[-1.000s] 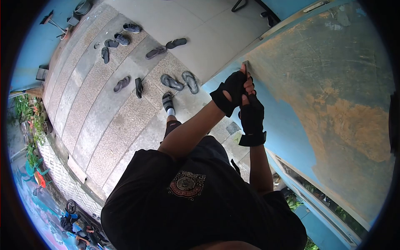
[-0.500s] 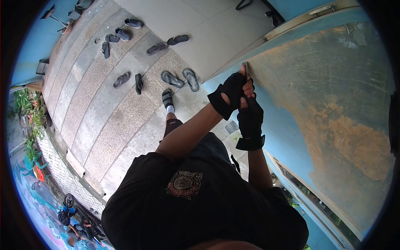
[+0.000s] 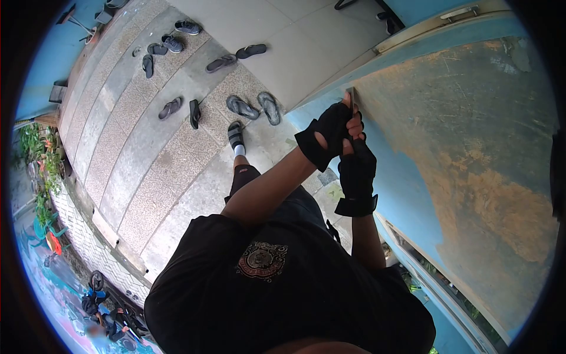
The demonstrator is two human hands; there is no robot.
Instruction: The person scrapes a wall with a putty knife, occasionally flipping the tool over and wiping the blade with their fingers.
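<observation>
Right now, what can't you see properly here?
All in the head view:
- Hidden: most of the flat tool, behind the left hand and right hand.
- Hidden: the person's other foot, below the shirt.
- Cut off: the patchy wall, by the picture's round edge.
- Too small: any words on the badge.

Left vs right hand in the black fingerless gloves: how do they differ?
Left hand is higher in view, fingers on the flat grey metal tool; right hand is just below.
Left forearm slants in from lower left; right forearm rises steeply.
Left glove shows a skin-baring gap; right glove, a projecting cuff tab.
Shared: black, fingerless gloves.
</observation>
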